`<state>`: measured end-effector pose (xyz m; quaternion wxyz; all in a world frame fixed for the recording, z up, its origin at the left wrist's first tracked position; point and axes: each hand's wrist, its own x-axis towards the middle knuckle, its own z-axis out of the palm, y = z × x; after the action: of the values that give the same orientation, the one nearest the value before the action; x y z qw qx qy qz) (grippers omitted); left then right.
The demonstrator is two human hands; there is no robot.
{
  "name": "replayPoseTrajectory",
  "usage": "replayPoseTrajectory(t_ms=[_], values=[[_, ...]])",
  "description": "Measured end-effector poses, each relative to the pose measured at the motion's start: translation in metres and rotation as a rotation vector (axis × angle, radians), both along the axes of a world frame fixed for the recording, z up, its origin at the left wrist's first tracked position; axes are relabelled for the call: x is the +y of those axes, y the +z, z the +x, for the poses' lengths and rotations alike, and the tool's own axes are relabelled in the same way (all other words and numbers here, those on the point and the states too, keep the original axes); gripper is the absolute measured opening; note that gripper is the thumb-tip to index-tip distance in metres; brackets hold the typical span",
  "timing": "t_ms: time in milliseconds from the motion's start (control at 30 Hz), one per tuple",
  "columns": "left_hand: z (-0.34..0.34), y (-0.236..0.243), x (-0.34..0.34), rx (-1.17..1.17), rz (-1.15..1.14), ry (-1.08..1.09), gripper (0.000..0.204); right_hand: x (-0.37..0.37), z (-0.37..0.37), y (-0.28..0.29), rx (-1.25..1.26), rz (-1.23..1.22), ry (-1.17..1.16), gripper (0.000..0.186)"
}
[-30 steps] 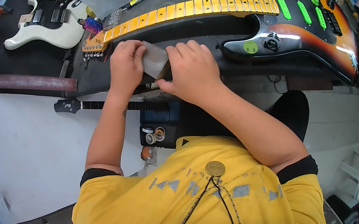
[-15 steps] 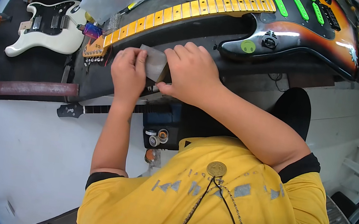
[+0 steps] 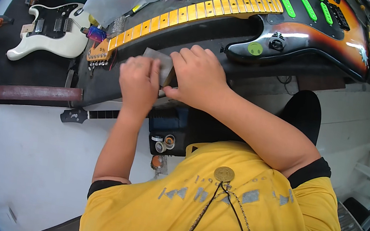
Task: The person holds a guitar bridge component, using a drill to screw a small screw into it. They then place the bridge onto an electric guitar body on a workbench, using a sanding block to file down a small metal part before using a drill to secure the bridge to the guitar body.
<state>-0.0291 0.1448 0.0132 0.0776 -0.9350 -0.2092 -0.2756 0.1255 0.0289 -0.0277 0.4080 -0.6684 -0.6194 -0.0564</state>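
Hands, left [image 3: 138,82] and right [image 3: 198,77], gripping grey block [image 3: 160,60], beside sunburst guitar [image 3: 300,32]

head cam: single view | fisheye, worn on head, looks steeply down | close over table [image 3: 103,87] edge and own forearms | wearer's yellow shirt [image 3: 227,216] fills bottom | edges bend toward rim
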Motion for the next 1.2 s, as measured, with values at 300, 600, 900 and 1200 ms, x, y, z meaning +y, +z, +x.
replayPoseTrajectory(t_ms=[300,600,900,1200], values=[[0.003,0.009,-0.013,-0.036,-0.282,-0.086,0.019,0.000,0.001,-0.002,-0.003,0.024,0.001,0.054],[-0.012,0.044,-0.017,-0.838,-1.888,-0.209,0.034,0.000,0.001,0.002,-0.024,0.003,-0.009,0.055],[-0.013,0.033,-0.009,-0.885,-1.951,-0.263,0.031,0.000,0.000,0.000,-0.031,-0.001,-0.010,0.064],[-0.001,0.000,-0.015,-0.078,-0.063,-0.045,0.018,0.001,0.001,-0.003,-0.029,0.015,-0.018,0.063]])
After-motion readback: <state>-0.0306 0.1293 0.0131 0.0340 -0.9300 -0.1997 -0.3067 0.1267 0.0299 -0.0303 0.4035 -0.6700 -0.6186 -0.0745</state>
